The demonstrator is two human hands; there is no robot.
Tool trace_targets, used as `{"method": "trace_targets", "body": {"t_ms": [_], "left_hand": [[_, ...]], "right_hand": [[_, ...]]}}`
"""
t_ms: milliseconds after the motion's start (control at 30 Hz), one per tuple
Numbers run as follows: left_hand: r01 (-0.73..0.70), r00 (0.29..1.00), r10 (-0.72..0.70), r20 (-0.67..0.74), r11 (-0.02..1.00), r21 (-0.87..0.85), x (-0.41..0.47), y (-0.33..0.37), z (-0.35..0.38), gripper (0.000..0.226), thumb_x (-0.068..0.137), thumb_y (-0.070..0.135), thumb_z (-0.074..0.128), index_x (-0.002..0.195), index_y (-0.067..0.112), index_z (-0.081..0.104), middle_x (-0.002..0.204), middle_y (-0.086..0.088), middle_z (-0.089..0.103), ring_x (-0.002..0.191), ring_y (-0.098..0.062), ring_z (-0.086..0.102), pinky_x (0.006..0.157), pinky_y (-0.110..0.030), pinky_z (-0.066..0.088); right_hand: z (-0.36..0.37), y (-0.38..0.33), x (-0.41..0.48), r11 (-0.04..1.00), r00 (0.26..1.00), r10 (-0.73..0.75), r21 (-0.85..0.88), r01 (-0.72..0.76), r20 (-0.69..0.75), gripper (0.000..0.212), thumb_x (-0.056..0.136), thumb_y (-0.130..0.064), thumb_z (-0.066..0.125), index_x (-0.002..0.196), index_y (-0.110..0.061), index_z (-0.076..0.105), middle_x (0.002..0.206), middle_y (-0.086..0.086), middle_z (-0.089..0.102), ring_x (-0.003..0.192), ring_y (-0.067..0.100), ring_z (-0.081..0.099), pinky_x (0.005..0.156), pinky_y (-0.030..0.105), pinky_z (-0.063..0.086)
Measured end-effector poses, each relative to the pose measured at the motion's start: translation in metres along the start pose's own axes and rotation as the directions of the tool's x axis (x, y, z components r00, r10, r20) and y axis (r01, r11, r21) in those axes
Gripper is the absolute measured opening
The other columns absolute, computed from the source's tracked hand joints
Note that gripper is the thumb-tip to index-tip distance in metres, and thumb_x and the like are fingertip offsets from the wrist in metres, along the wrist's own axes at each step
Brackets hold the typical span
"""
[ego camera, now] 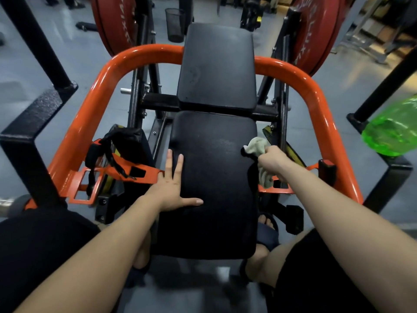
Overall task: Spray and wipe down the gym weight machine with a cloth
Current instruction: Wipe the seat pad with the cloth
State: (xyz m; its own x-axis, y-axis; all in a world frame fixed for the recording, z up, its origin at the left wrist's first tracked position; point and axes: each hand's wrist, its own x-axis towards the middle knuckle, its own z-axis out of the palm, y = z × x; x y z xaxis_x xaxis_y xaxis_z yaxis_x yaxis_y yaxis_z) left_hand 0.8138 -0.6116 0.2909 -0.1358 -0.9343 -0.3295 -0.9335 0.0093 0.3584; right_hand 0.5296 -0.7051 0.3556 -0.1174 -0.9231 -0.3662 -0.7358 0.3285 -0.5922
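Two hands meet the long black padded seat (216,177): left hand (173,188) flat and open on its left edge, right hand (273,161) clutching a crumpled pale cloth (257,147) at its right edge, the loose tail liable to snag the orange steel bracket (279,190).

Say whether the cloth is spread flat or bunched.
Bunched. The right hand grips the cloth crumpled at the seat pad's right edge, one end hanging below the fist.

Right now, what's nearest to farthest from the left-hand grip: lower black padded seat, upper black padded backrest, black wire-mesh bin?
1. Lower black padded seat: under the left-hand grip.
2. Upper black padded backrest: ahead.
3. Black wire-mesh bin: far floor.
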Motion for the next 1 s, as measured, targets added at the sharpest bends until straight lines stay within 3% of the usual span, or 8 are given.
{"method": "trace_targets", "body": {"t_ms": [133,300,467,600,667,767,900,1000], "left_hand": [[0.019,1.0,-0.019,0.014,1.0,-0.009,-0.002,0.001,-0.002,0.145,0.062,0.092,0.061,0.138,0.037,-0.05,0.134,0.004,-0.068,0.144,-0.047,0.026,0.117,-0.049,0.033],[0.029,0.999,-0.028,0.031,0.999,-0.037,-0.003,0.004,-0.004,0.146,0.062,0.09,0.064,0.139,0.038,-0.049,0.133,0.006,-0.068,0.146,-0.047,0.024,0.117,-0.05,0.035],[0.028,0.999,-0.026,0.034,0.999,-0.045,-0.003,0.004,-0.003,0.146,0.063,0.088,0.066,0.141,0.038,-0.047,0.134,0.007,-0.068,0.148,-0.047,0.02,0.116,-0.05,0.034],[0.021,0.999,-0.018,0.049,0.998,-0.066,-0.001,0.002,-0.003,0.147,0.062,0.087,0.068,0.141,0.039,-0.047,0.134,0.009,-0.068,0.151,-0.047,0.013,0.12,-0.052,0.03],[0.024,0.998,-0.02,0.051,0.997,-0.067,0.0,0.001,-0.002,0.147,0.061,0.087,0.068,0.139,0.04,-0.048,0.134,0.009,-0.068,0.151,-0.046,0.013,0.12,-0.053,0.03],[0.019,0.999,-0.016,0.045,0.998,-0.057,-0.001,0.002,-0.002,0.147,0.061,0.088,0.067,0.138,0.041,-0.049,0.133,0.009,-0.068,0.149,-0.044,0.017,0.119,-0.052,0.031],[0.025,0.998,-0.022,0.053,0.997,-0.072,-0.003,0.003,-0.004,0.147,0.061,0.088,0.068,0.139,0.041,-0.048,0.134,0.009,-0.068,0.15,-0.045,0.015,0.12,-0.052,0.029],[0.03,0.998,-0.026,0.053,0.997,-0.075,-0.007,0.004,-0.006,0.148,0.061,0.087,0.068,0.14,0.04,-0.048,0.134,0.009,-0.067,0.15,-0.045,0.014,0.12,-0.052,0.029]], "right_hand": [[0.011,0.021,-0.038,0.963,0.991,0.041,-0.271,-0.004,0.13,0.025,0.091,-0.005,0.047,0.114,-0.004,0.055,0.107,0.02,0.061,0.098,0.036,0.065,0.072,0.032,0.052],[0.008,0.05,-0.072,0.929,0.888,0.188,-0.369,-0.023,0.419,0.011,0.09,-0.006,0.059,0.1,-0.01,0.058,0.094,0.008,0.065,0.084,0.03,0.069,0.072,0.039,0.058],[0.007,0.049,-0.069,0.993,0.943,0.075,-0.106,-0.043,0.325,0.016,0.097,-0.005,0.049,0.101,-0.01,0.064,0.085,0.007,0.069,0.074,0.018,0.067,0.058,0.027,0.052],[-0.003,0.039,-0.032,0.97,0.998,0.002,0.241,-0.019,0.07,0.035,0.094,0.001,0.043,0.119,-0.012,0.064,0.102,0.015,0.071,0.096,0.032,0.07,0.091,0.049,0.058],[-0.005,0.036,-0.026,0.963,0.995,-0.009,0.268,-0.018,0.099,0.039,0.094,0.002,0.043,0.126,-0.012,0.06,0.104,0.016,0.07,0.099,0.034,0.07,0.096,0.053,0.055],[-0.002,0.035,-0.034,0.994,0.969,0.003,0.102,-0.03,0.247,0.034,0.09,0.001,0.051,0.118,-0.015,0.06,0.104,0.018,0.07,0.099,0.034,0.07,0.093,0.05,0.057],[0.004,0.039,-0.046,0.998,0.961,0.039,0.032,-0.05,0.274,0.018,0.09,-0.002,0.057,0.104,-0.013,0.06,0.102,0.017,0.069,0.093,0.032,0.07,0.086,0.044,0.06],[0.01,0.05,-0.072,0.983,0.926,0.087,-0.184,-0.019,0.368,0.003,0.096,-0.006,0.055,0.098,-0.009,0.054,0.095,0.018,0.068,0.081,0.027,0.069,0.068,0.033,0.06]]}}
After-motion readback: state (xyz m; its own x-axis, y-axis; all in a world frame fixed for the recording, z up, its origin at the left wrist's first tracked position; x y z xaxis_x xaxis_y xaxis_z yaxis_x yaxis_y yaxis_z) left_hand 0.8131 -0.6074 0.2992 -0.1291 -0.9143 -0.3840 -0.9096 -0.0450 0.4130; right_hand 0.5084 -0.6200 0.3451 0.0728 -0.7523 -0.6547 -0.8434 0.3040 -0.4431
